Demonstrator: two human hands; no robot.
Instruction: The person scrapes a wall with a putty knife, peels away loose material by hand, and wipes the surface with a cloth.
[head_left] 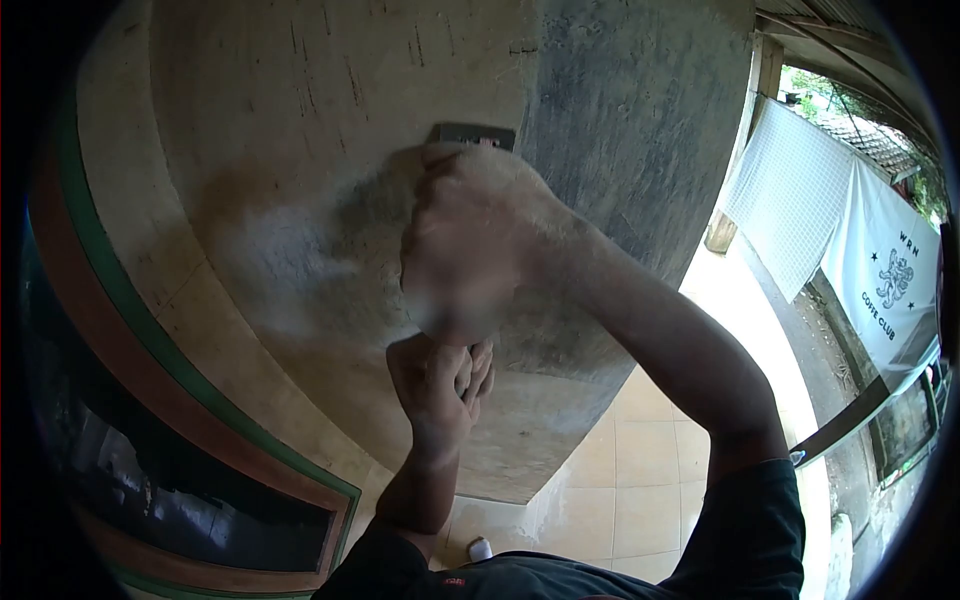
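My right hand (480,220) is raised in front of the wall, its fingers closed around a dark flat blade, like a scraper (478,132). Only the blade's straight upper end with small light and reddish marks shows; the rest is hidden by the fist. The blade is at the wall surface (340,90), by the border between bare beige plaster and a dark grey coated band (630,140). Just below, my left hand (440,385) has curled fingers; whatever lies in them is hidden. A blurred patch covers the space between both hands.
A whitish smeared patch (280,250) marks the wall at left. Beneath it is a dark window (200,500) in a brown and green frame. Beige floor tiles (640,480) lie below right. White printed cloth banners (880,260) hang outside at right.
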